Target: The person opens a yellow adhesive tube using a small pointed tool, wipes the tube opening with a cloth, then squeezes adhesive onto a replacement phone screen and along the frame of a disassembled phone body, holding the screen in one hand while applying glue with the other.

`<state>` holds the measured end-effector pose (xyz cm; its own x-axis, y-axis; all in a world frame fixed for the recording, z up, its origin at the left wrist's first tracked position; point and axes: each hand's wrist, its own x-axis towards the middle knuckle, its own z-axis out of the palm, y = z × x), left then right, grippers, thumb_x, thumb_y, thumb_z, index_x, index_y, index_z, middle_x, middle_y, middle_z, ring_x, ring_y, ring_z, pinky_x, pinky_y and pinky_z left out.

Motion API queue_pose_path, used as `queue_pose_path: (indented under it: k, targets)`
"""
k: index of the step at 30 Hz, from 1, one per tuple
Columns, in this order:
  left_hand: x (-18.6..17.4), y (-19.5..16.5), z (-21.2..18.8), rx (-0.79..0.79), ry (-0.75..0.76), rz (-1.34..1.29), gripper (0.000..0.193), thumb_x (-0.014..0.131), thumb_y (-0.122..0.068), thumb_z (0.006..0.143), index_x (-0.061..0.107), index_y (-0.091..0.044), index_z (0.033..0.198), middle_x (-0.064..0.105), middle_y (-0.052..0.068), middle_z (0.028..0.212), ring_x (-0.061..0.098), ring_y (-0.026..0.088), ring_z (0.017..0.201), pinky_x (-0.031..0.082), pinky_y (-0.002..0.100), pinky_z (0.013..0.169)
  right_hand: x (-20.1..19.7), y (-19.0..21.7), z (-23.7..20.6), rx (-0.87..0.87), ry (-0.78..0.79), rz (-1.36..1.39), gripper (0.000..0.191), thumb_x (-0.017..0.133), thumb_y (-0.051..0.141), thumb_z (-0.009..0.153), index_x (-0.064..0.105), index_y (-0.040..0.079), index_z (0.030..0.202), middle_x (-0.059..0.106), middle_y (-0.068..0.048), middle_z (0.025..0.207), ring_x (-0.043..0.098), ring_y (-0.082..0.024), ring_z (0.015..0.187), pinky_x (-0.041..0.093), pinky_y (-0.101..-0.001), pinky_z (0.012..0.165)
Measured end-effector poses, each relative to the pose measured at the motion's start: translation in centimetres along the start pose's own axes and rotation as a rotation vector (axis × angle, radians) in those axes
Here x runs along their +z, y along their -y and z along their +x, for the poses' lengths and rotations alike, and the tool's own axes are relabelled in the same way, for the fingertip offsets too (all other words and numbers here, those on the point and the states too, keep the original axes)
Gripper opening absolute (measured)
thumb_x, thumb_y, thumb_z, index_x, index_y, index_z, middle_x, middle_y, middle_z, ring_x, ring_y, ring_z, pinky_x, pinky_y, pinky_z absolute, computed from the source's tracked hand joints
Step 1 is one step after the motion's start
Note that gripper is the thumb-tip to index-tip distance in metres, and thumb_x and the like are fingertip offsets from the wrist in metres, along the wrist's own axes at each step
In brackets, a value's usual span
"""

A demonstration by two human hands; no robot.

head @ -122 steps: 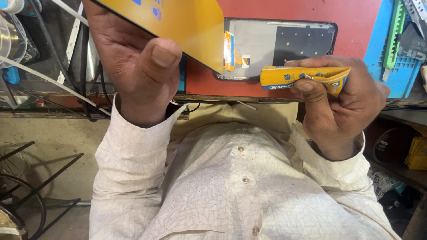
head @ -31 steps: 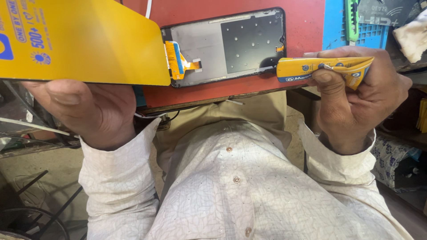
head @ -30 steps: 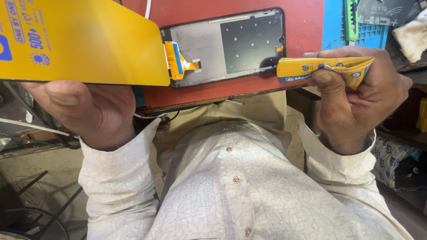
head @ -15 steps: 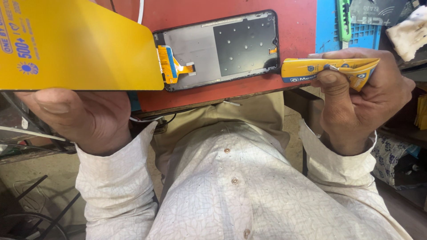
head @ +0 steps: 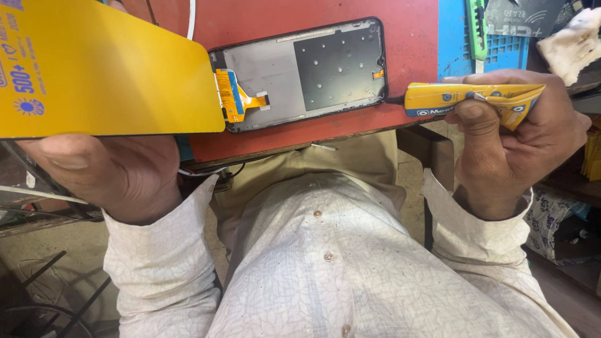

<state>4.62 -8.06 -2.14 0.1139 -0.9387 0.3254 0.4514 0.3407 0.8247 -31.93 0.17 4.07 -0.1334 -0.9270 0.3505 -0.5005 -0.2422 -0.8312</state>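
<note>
Two hands at work over an opened phone frame on a red desk.

Biggest thing in view is the red desk (head: 325, 134), running across the top, and lying flat on it is the phone frame (head: 300, 72), back open, grey and dark plates showing, with an orange flex ribbon (head: 236, 99) at its left end. Covering the frame's left edge is a large yellow sheet (head: 106, 69), and the left hand (head: 113, 172) grips it from beneath, thumb pressed along the lower edge. Over on the right, the right hand (head: 513, 144) is closed tight around a small yellow glue tube (head: 463, 100), squeezed flat at the back, its dark nozzle touching the frame's right edge near the lower corner.
</note>
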Motion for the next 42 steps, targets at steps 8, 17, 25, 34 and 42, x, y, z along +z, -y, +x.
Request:
queue_pose_path:
  k: [8,17,25,34,42]
  targets:
    - [0.2,0.0,0.1,0.005,0.002,0.001,0.075,0.075,-0.043,0.102,0.036,-0.006,0.154,0.053,0.012,0.145,0.061,0.024,0.125,0.053,0.042,0.108,-0.2,-0.4,0.1,-0.021,-0.004,-0.018,0.022,0.071,0.011,0.12,0.06,-0.008,0.121,0.075,-0.021,0.104,0.075,-0.016,0.085,0.064,-0.0237,0.076]
    - [0.3,0.0,0.0,0.004,0.01,0.002,0.075,0.074,-0.044,0.103,0.036,-0.006,0.156,0.052,0.013,0.148,0.061,0.026,0.128,0.053,0.043,0.109,-0.6,-0.7,0.3,-0.046,0.013,-0.057,0.02,0.069,0.008,0.123,0.058,-0.01,0.123,0.074,-0.021,0.106,0.075,-0.017,0.088,0.064,-0.024,0.078]
    - [0.7,-0.4,0.6,-0.006,0.051,0.007,0.076,0.073,-0.044,0.103,0.037,-0.005,0.158,0.051,0.016,0.152,0.06,0.026,0.13,0.055,0.043,0.108,-0.4,-0.9,0.2,-0.002,-0.038,-0.022,0.026,0.074,0.012,0.122,0.059,-0.008,0.122,0.073,-0.018,0.102,0.073,-0.016,0.083,0.062,-0.0239,0.075]
    - [0.9,-0.4,1.0,-0.049,0.089,-0.059,0.077,0.074,-0.039,0.104,0.034,-0.006,0.16,0.043,0.022,0.158,0.056,0.028,0.136,0.056,0.045,0.111,-0.4,-0.7,0.8,-0.041,0.004,-0.048,0.021,0.066,0.009,0.121,0.057,-0.009,0.125,0.074,-0.02,0.108,0.075,-0.017,0.091,0.065,-0.0244,0.081]
    - [1.1,-0.4,0.8,-0.052,0.067,-0.061,0.08,0.073,-0.04,0.103,0.03,-0.006,0.161,0.042,0.024,0.158,0.056,0.029,0.138,0.055,0.046,0.111,0.0,-0.7,1.0,0.005,-0.022,-0.069,0.027,0.073,0.014,0.122,0.059,-0.009,0.121,0.073,-0.019,0.102,0.073,-0.016,0.082,0.062,-0.0236,0.074]
